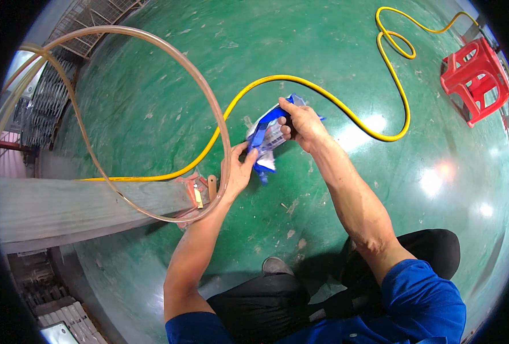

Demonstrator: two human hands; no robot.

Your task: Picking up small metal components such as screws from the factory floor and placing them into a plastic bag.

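Note:
Between my hands, above the green floor, is a crumpled blue and clear plastic packet [273, 136] with a whitish part inside. My left hand [241, 170] pinches its lower left edge between thumb and fingers. At the upper right edge, my right hand [304, 122] grips the blue film with thumb on top and fingers curled under. What lies inside the packet I cannot make out. A loop of clear tubing [215, 109] hangs in front of my left wrist.
A yellow hose [300, 80] snakes across the green floor [335, 229] beyond my hands. A grey beam [94, 206] juts in from the left; a wooden-handled tool [212, 188] and a yellow piece [198, 196] sit at its end. A red plastic stool [477, 80] stands far right.

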